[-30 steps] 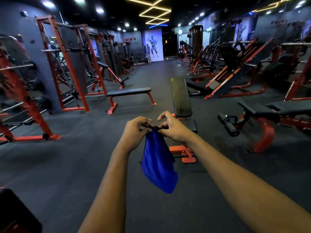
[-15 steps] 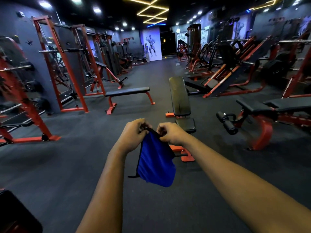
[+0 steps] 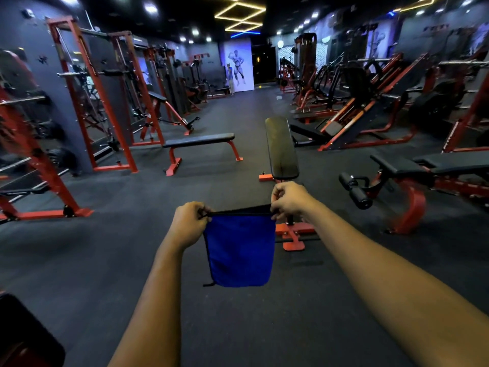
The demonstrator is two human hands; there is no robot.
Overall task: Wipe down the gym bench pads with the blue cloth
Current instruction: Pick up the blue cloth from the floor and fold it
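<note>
The blue cloth (image 3: 240,252) hangs flat in front of me, stretched by its top edge. My left hand (image 3: 191,221) pinches the top left corner and my right hand (image 3: 289,200) pinches the top right corner. Straight ahead, beyond the hands, stands an adjustable bench with a black back pad (image 3: 280,148) raised on an orange frame (image 3: 291,235); its seat pad is hidden behind my right hand and the cloth. A flat bench with a black pad (image 3: 198,140) stands further left.
Red power racks (image 3: 100,102) line the left wall. A decline bench with black roller pads (image 3: 354,189) stands at the right, with leg-press machines (image 3: 357,120) behind it. Dark rubber floor (image 3: 105,260) lies between me and the benches. A black pad corner (image 3: 23,337) shows at bottom left.
My hands have pulled apart, spreading the bunched cloth into a flat sheet held by its two top corners. The view has come slightly closer to the adjustable bench.
</note>
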